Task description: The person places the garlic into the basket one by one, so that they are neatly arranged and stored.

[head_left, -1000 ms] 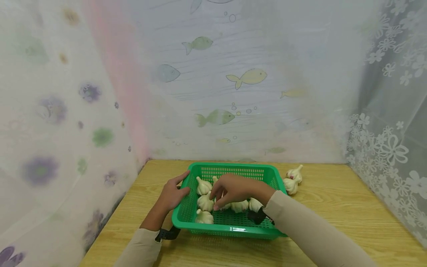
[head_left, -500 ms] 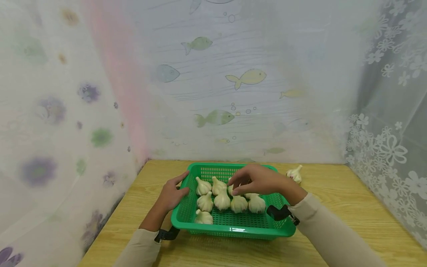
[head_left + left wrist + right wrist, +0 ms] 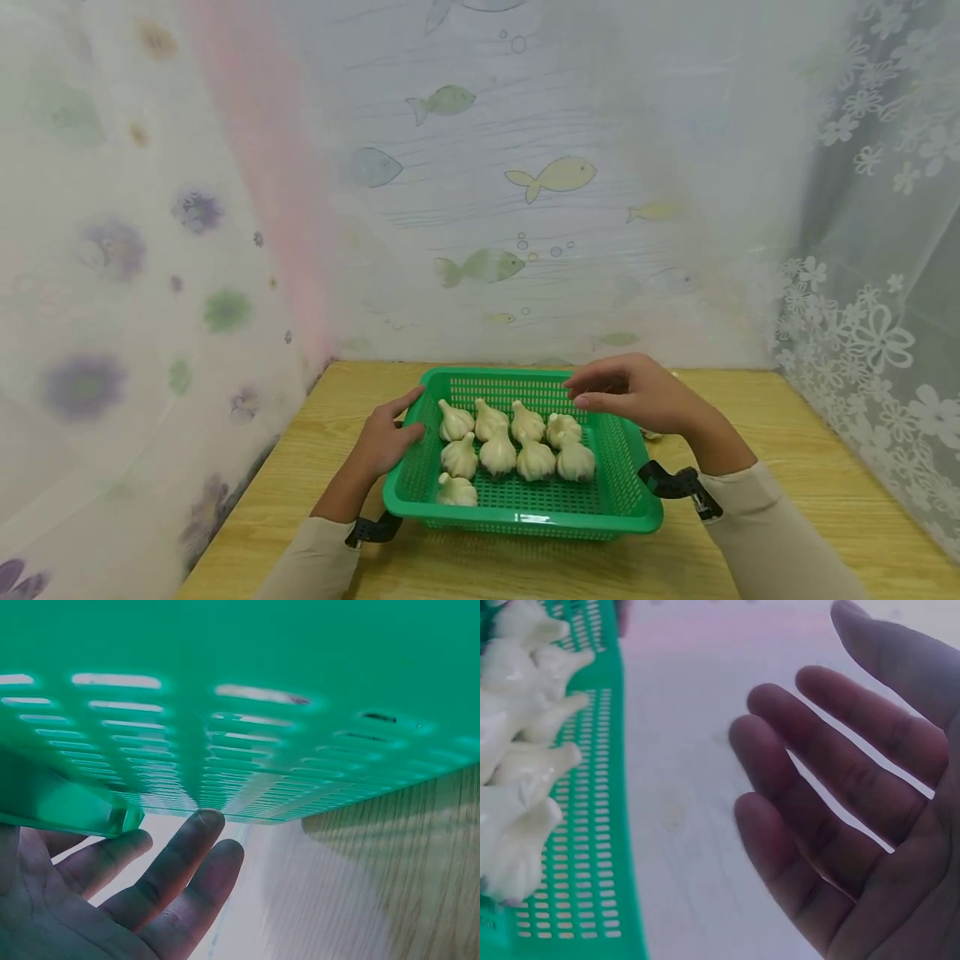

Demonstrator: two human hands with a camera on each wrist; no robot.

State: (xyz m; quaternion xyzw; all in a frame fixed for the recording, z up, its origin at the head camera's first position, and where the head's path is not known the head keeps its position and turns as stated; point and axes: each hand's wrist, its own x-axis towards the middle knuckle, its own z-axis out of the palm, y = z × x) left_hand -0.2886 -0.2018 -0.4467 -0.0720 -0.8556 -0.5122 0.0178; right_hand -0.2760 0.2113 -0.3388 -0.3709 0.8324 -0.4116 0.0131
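Observation:
A green plastic basket [image 3: 517, 521] with slotted walls holds several garlic bulbs [image 3: 498, 452] in rows, most with stems pointing to the back. At its left rim rests my left hand [image 3: 384, 437], touching the edge with loosely extended fingers. In the left wrist view those fingers [image 3: 169, 862] lie against the basket's outer side. My right hand [image 3: 637, 392] hovers over the back right corner, holding nothing. The right wrist view shows its fingers [image 3: 840, 772] spread and slightly bent, apart from the basket rim [image 3: 622, 825]. Behind the right hand, another garlic bulb [image 3: 651, 434] is mostly hidden.
The basket stands on a wood-grain table [image 3: 750, 467]. Printed plastic curtains enclose it, with fish on the back curtain [image 3: 480, 308] and flowers on the left curtain [image 3: 135, 333] and right curtain [image 3: 885, 333].
My right hand has moved right and up from the garlic in the basket's middle to the back right corner, uncovering the bulbs. My left hand has stayed at the rim.

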